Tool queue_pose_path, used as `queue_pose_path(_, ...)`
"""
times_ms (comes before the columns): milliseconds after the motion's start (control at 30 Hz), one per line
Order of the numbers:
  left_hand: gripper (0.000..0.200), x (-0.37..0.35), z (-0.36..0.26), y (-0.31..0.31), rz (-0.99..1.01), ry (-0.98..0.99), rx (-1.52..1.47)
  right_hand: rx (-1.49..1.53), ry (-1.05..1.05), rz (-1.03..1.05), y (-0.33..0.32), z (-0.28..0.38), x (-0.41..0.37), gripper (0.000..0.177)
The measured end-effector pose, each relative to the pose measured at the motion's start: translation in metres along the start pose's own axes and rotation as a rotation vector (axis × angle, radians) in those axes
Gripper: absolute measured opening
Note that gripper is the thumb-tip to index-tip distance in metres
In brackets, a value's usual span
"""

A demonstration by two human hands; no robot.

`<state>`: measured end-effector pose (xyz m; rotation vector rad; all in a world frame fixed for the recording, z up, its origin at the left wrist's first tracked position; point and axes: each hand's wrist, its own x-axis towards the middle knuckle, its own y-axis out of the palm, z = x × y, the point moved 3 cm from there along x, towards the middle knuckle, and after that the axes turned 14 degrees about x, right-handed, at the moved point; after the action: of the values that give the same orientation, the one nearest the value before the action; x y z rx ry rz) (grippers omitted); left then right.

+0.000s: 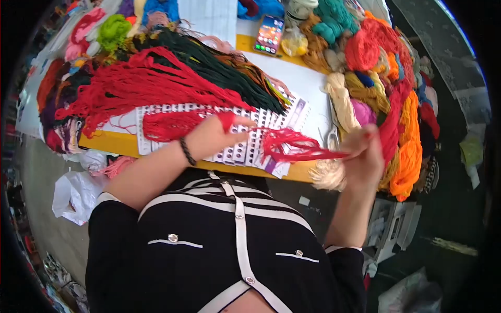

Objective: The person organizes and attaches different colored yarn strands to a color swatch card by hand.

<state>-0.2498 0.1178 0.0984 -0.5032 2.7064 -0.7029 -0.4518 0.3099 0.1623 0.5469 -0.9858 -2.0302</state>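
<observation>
My left hand (216, 136), with a dark beaded bracelet at the wrist, is over perforated cards at the table's front. Red yarn passes across this hand, and its fingers are curved around it. My right hand (364, 154) is closed on the gathered end of red yarn strands (295, 146), which stretch loosely between both hands. A large bundle of red yarn (156, 86) lies beyond my left hand, beside dark green yarn (209, 62). Underneath are white cards with rows of holes (237, 154). Scissors (332, 136) lie left of my right hand.
Orange skeins (409, 141) and cream yarn (342, 99) are heaped on the right. A phone (269, 35) with a lit screen lies at the back, near a small bag of something yellow (295, 44). A white plastic bag (78, 195) is beyond the table's left front.
</observation>
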Motion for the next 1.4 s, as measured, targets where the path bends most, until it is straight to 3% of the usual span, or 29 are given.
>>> queue_pose_path(33,0.028,0.007,0.022,-0.002,-0.033,0.029,-0.093,-0.238,-0.218,-0.053,-0.025,0.031,0.010,0.011)
queue_pose_path(67,0.033,0.013,0.036,-0.005,-0.137,0.148,-0.183,-0.463,-0.379,-0.331,-0.042,0.058,0.011,0.010)
queue_pose_path(100,0.033,0.013,0.032,-0.017,-0.074,0.000,-0.359,-0.869,-0.621,-0.458,-0.071,0.081,0.013,0.011)
queue_pose_path(133,0.034,0.013,0.026,-0.026,-0.013,-0.153,-0.529,-0.874,-0.621,-0.471,-0.070,0.074,0.018,0.011)
queue_pose_path(200,0.034,0.030,0.030,-0.021,0.017,-0.227,-0.568,-1.249,-0.611,-0.302,-0.044,0.031,0.031,0.017)
queue_pose_path(233,0.034,0.040,0.033,-0.015,0.036,-0.297,-0.606,-1.366,-0.256,-0.273,-0.043,-0.001,0.039,0.019)
queue_pose_path(267,0.032,0.049,0.037,-0.007,0.051,-0.374,-0.626,-1.345,-0.109,-0.106,-0.034,-0.037,0.046,0.023)
queue_pose_path(300,0.032,0.055,0.035,0.001,0.072,-0.442,-0.676,-1.294,0.177,-0.094,-0.036,-0.069,0.056,0.024)
queue_pose_path(333,0.031,0.060,0.035,0.007,0.092,-0.514,-0.724,-1.336,0.067,0.054,-0.045,-0.098,0.065,0.026)
queue_pose_path(500,0.035,0.074,0.046,0.026,0.152,-0.589,-0.827,-1.223,0.340,-0.065,-0.063,-0.140,0.088,0.027)
queue_pose_path(600,0.031,0.075,0.032,0.030,0.032,-0.563,-0.681,-1.156,0.378,-0.084,-0.071,-0.145,0.093,0.029)
queue_pose_path(667,0.022,0.083,0.039,0.041,0.004,-0.476,-0.693,-1.142,0.393,-0.101,-0.075,-0.145,0.096,0.028)
queue_pose_path(733,0.018,0.094,0.039,0.048,-0.033,-0.326,-0.504,-1.131,0.404,-0.122,-0.079,-0.143,0.098,0.028)
queue_pose_path(800,0.016,0.100,0.039,0.048,-0.052,-0.361,-0.445,-0.909,0.460,-0.173,-0.079,-0.142,0.098,0.026)
queue_pose_path(933,0.016,0.107,0.046,0.050,-0.086,-0.358,-0.241,-0.916,0.499,-0.193,-0.080,-0.142,0.101,0.029)
queue_pose_path(1033,0.016,0.108,0.047,0.052,-0.173,-0.318,-0.253,-1.428,0.283,-0.019,-0.074,-0.145,0.104,0.033)
queue_pose_path(1133,0.017,0.109,0.051,0.049,-0.138,-0.344,-0.080,-1.555,0.166,0.069,-0.065,-0.146,0.099,0.032)
queue_pose_path(1167,0.017,0.109,0.050,0.045,-0.176,-0.246,0.054,-1.554,0.166,0.073,-0.061,-0.144,0.097,0.032)
queue_pose_path(1233,0.018,0.106,0.045,0.038,-0.213,-0.151,0.188,-1.224,0.379,-0.097,-0.061,-0.139,0.091,0.029)
queue_pose_path(1300,0.018,0.098,0.033,0.024,-0.302,-0.032,0.560,-1.166,0.386,-0.102,-0.066,-0.139,0.089,0.027)
queue_pose_path(1400,0.021,0.095,0.032,0.019,-0.297,-0.067,0.446,-1.124,0.375,-0.117,-0.073,-0.144,0.090,0.025)
